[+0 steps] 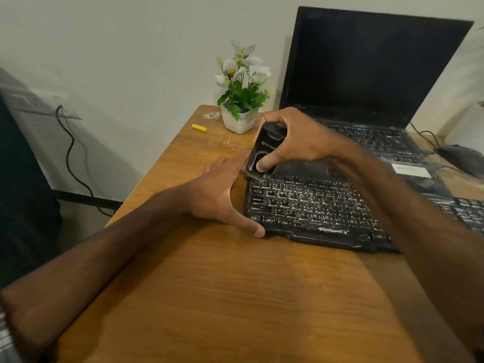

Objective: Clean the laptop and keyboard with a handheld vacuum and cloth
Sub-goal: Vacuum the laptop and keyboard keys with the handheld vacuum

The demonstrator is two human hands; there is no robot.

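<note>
Right grip (296, 142) holds the vacuum (264, 149), nozzle at the keyboard (314, 205) back-left corner. Its long axis runs rightward along the desk (209, 297). Left grip (217, 189), fingers straight, braces the keyboard's left edge.

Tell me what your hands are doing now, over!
Right hand grips handheld vacuum, nozzle at far-left corner of keyboard. Left hand open, against its left edge. Flower pot behind, out of the way.
</note>
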